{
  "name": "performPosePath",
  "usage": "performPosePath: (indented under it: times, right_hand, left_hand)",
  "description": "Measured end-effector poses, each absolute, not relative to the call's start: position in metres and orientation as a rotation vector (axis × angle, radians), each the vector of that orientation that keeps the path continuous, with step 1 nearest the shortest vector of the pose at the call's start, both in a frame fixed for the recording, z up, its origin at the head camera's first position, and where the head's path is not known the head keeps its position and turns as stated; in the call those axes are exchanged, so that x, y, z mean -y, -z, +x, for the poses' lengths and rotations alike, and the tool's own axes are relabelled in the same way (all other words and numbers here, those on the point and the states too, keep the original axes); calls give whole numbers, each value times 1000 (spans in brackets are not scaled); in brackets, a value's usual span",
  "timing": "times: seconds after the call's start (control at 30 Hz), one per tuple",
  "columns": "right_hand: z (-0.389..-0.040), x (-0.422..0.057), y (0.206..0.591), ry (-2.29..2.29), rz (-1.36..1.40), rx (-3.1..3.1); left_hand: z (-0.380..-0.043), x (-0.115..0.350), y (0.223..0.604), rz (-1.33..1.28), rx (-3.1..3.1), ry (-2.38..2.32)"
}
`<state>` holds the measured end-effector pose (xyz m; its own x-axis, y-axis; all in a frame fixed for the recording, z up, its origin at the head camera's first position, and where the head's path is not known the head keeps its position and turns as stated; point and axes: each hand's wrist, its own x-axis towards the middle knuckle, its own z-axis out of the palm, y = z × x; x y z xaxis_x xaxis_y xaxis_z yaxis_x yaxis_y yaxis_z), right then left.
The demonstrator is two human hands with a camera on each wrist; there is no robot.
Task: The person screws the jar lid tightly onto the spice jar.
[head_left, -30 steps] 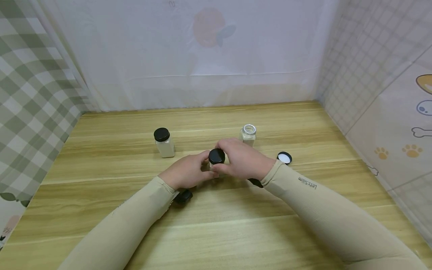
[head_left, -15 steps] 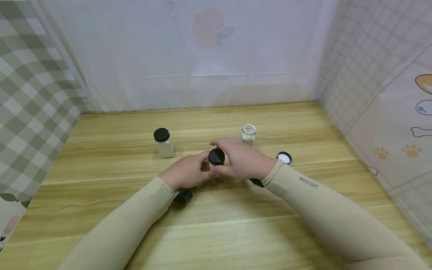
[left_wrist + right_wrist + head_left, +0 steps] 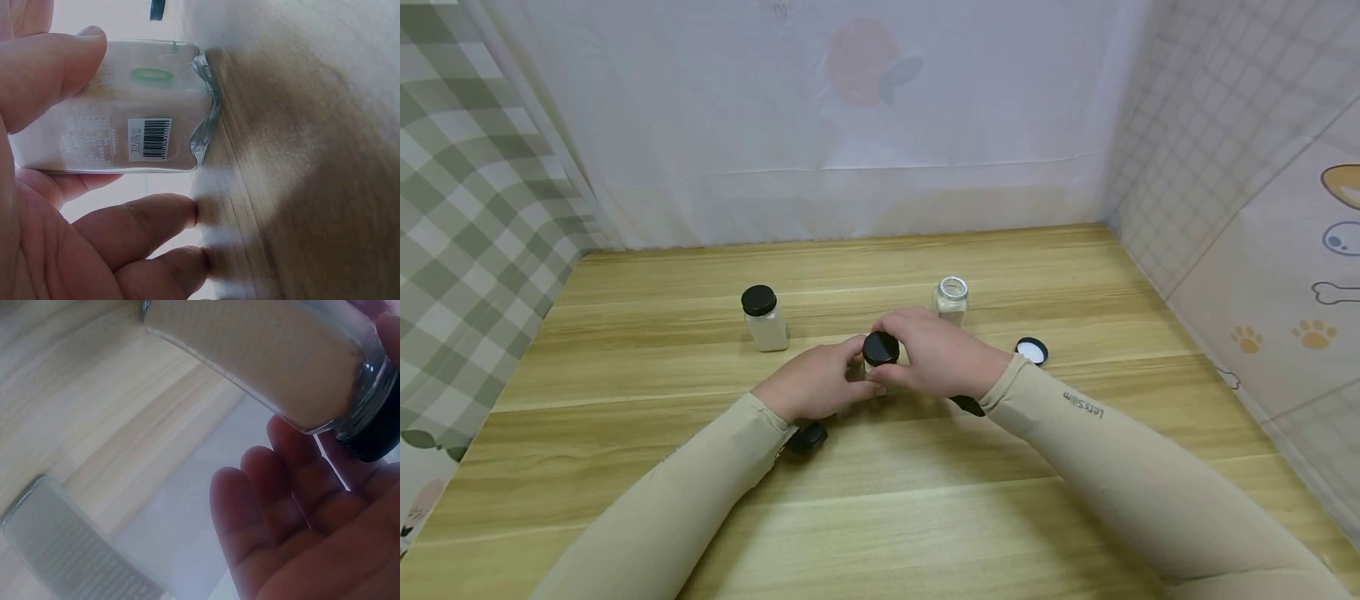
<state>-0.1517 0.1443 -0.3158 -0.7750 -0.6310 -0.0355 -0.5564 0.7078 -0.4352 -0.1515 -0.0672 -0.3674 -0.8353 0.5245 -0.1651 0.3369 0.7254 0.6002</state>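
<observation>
A square glass jar [image 3: 125,137] filled with pale brownish powder stands on the table between my hands, a barcode label on its side. My left hand [image 3: 815,381] grips its body, with the thumb laid along the glass in the left wrist view. Around the black screw lid [image 3: 881,347] on its top, my right hand [image 3: 942,354] has its thumb and forefinger at the rim. In the right wrist view, the other fingers [image 3: 234,500] extend below the jar, apart from the glass. The lower part of the jar is hidden behind my hands in the head view.
To the left stands a second jar [image 3: 768,330] with a black lid. Behind my right hand is an uncapped jar [image 3: 952,302] with a silvery rim. A loose black lid [image 3: 1032,351] lies white inside up at the right. Fabric walls [image 3: 880,200] border the wooden table [image 3: 880,517].
Half a second ago my right fingers reached out off the lid's far side; now they are drawn back in around it. My left hand and the jar keep their place.
</observation>
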Motion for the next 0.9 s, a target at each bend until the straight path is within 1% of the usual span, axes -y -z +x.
performPosePath:
  times: [0.37,0.9]
  right_hand:
    - [-151,-143,316,622,-889,-2748]
    - [-151,-144,321,669,-902,-2765]
  left_hand:
    - [-151,68,369,666,-2609,-831]
    - [-151,68,368,665,-2599,-819]
